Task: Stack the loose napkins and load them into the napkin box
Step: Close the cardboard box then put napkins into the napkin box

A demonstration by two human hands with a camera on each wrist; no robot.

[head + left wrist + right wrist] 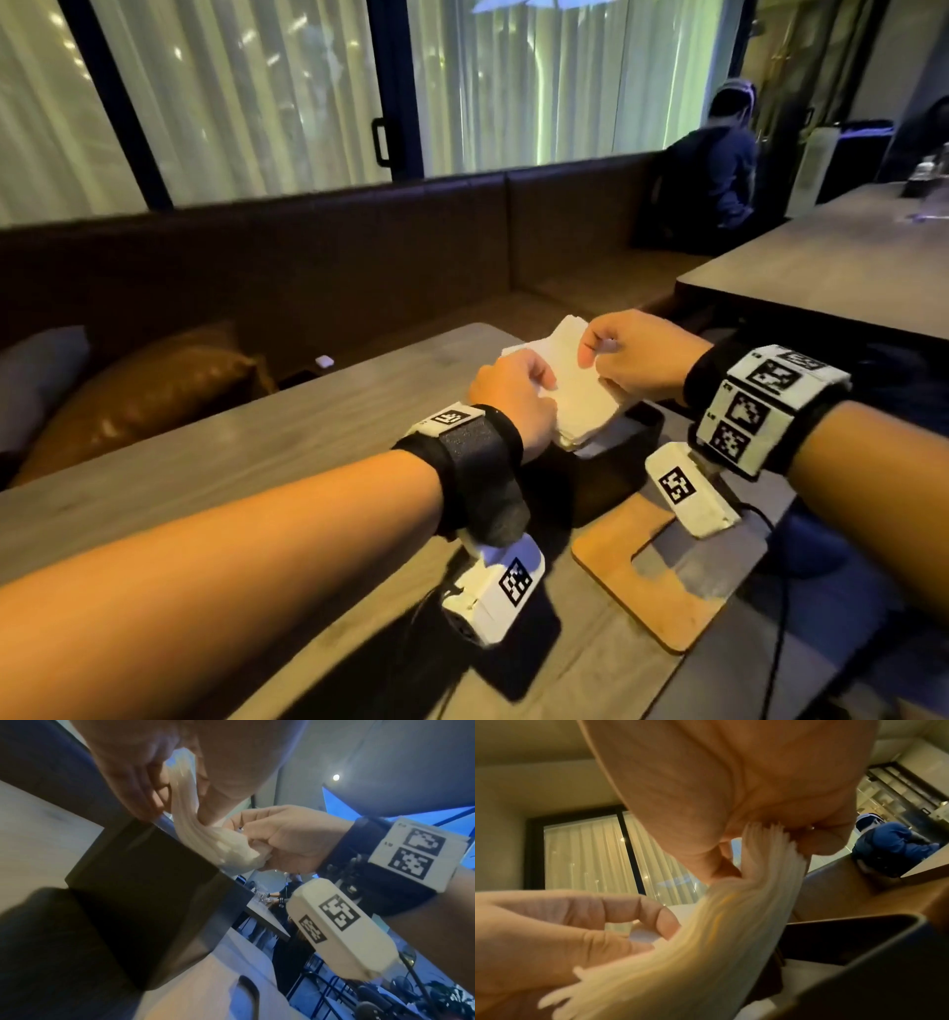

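1. location: the napkin stack [560, 380] is held by both hands, tilted, with its lower edge at the open top of the black napkin box [624, 452]. the box stands on the worktop [231, 462], just beside a wooden plate with a cut-out [652, 575], probably the box lid.
2. left hand [513, 398]: fingers curled round the near left side of the stack, thumb on top. in the right wrist view its fingers [634, 914] press against the fanned sheet edges.
3. right hand [631, 357]: fingers curled, pinching the far right edge of the stack. in the left wrist view it grips the bent lower corner of the stack [221, 845].
4. handling, judged: the stack is light, soft and limp. it bends under its own weight and the sheets fan apart at the free edges. single sheets will slip out if the squeeze is loose.
5. where to hold, judged: clamp across the full thickness on two opposite edges, thumb on one face and fingers on the other, so the sheets stay aligned.
6. loading, judged: square the lower edge with the box opening before lowering; a splayed corner is likely to catch on the rim and fold.
7. risk, judged: tearing is unlikely, creasing and skewing are likely.
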